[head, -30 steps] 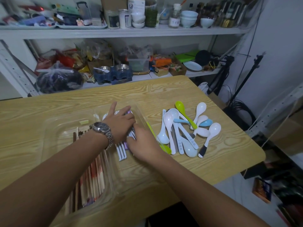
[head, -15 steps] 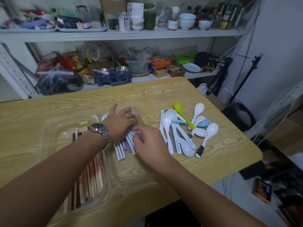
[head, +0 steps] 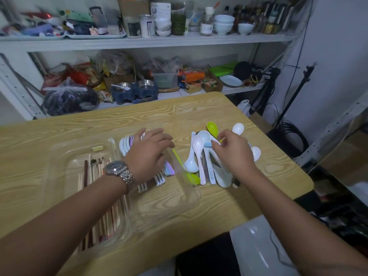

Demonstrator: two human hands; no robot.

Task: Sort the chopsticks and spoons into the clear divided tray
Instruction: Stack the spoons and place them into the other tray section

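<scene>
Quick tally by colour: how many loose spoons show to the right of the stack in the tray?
white spoons: 6
lime green spoons: 2, one lying along the clear tray right wall
blue spoon: 1, only its handle end shows at the right hand fingertips
Total: 9 visible; the hand may hide more.

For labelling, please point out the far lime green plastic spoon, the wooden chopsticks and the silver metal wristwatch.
far lime green plastic spoon [head: 212, 127]: head view, on its bowl.
wooden chopsticks [head: 94, 168]: head view, on their far ends.
silver metal wristwatch [head: 116, 168]: head view, on its dial.
</scene>
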